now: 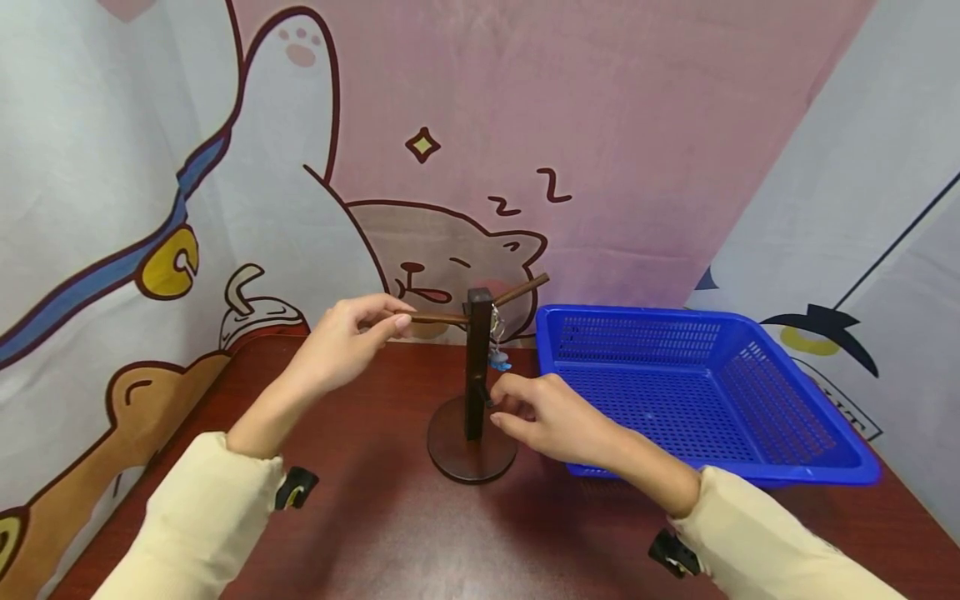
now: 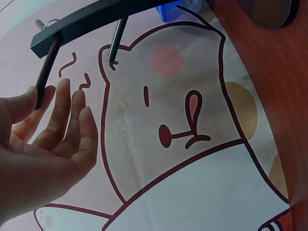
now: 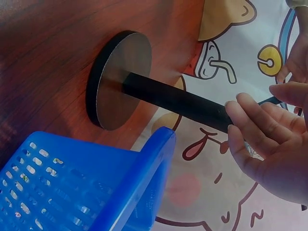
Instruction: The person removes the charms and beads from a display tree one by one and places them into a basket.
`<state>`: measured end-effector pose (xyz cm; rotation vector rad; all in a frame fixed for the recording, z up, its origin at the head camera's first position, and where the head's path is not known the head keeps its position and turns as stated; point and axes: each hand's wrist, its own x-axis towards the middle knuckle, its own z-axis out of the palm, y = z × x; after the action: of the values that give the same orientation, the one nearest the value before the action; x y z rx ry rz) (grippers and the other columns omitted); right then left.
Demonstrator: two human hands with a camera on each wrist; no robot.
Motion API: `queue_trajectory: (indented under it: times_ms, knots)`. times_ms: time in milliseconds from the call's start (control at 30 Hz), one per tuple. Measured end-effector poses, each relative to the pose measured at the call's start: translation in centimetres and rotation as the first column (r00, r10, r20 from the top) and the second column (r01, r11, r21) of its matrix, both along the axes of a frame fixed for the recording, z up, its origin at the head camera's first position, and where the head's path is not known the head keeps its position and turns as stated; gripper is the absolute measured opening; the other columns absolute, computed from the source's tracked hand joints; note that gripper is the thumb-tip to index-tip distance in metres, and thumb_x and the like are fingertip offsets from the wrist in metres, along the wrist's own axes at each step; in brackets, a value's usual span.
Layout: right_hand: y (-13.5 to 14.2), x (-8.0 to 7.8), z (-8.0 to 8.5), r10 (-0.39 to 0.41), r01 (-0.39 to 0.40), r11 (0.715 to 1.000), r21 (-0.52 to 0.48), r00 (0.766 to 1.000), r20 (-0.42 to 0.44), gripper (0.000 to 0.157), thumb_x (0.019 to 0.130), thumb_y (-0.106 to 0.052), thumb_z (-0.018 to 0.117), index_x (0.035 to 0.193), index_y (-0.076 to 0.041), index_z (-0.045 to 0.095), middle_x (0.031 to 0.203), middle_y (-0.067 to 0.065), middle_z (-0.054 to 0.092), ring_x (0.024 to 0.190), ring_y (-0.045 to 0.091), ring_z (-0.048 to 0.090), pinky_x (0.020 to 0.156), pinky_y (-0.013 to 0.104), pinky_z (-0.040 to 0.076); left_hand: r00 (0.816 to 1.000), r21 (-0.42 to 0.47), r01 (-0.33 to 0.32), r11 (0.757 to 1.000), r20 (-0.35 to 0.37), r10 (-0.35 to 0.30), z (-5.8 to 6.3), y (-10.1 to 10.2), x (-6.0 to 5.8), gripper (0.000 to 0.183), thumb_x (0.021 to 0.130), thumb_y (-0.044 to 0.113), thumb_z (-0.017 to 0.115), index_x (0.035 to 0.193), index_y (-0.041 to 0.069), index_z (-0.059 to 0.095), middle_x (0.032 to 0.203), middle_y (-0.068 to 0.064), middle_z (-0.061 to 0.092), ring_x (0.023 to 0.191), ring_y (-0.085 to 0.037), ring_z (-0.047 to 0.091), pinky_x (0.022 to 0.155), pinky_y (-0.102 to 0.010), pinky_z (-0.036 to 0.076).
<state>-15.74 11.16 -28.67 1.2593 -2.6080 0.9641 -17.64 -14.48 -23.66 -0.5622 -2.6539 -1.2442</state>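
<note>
A dark wooden stand [image 1: 477, 367] with a round base [image 3: 120, 79] stands upright on the table, pegs jutting from its post. My left hand [image 1: 345, 342] pinches the outer end of the left peg [image 2: 47, 72] between thumb and index finger, the other fingers loosely bent. My right hand [image 1: 558, 417] is beside the post, curled fingertips at the end of a short dark peg [image 1: 481, 390] lower down, apparently pinching it. A keychain with a small blue charm [image 1: 498, 360] hangs by its ring close to the post, under the back-right peg [image 1: 521, 290].
A blue plastic basket [image 1: 555, 342] with perforated walls stands just right of the stand, close behind my right hand. The reddish-brown table [image 1: 375, 533] meets a cartoon-printed cloth [image 1: 637, 150] at the back and sides.
</note>
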Motion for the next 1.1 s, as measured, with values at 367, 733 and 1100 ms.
queue_trajectory:
  times_ms: [367, 733, 1100]
  knots:
    - [0.5, -0.9, 0.4, -0.001, 0.000, 1.000, 0.024, 1.000, 0.023, 0.008, 0.084, -0.006, 0.062, 0.091, -0.009, 0.059, 0.070, -0.004, 0.060, 0.060, 0.003, 0.052, 0.053, 0.022, 0.044, 1.000, -0.010, -0.019, 1.000, 0.001, 0.019, 0.0, 0.0, -0.1, 0.019, 0.093, 0.018, 0.055, 0.104, 0.008, 0.066, 0.087, -0.006, 0.068, 0.073, -0.017, 0.056, 0.066, -0.032, 0.045]
    - [1.5, -2.7, 1.1, -0.128, 0.128, 0.991, 0.036, 0.992, -0.009, 0.007, 0.083, -0.004, 0.062, 0.089, -0.008, 0.061, 0.070, -0.006, 0.060, 0.061, 0.005, 0.052, 0.054, 0.024, 0.042, 1.000, 0.001, -0.017, 1.000, 0.018, 0.017, -0.1, 0.0, -0.3, 0.020, 0.093, 0.018, 0.055, 0.105, 0.007, 0.065, 0.086, -0.005, 0.068, 0.072, -0.017, 0.057, 0.067, -0.032, 0.046]
    - [1.8, -4.1, 2.2, -0.217, 0.217, 0.976, 0.015, 0.976, 0.012, 0.008, 0.084, -0.003, 0.060, 0.091, -0.005, 0.062, 0.072, -0.001, 0.063, 0.062, 0.009, 0.054, 0.056, 0.028, 0.042, 1.000, 0.004, -0.019, 1.000, 0.025, 0.018, -0.2, 0.0, -0.3, 0.020, 0.093, 0.017, 0.055, 0.105, 0.005, 0.065, 0.085, -0.005, 0.068, 0.073, -0.017, 0.058, 0.068, -0.032, 0.047]
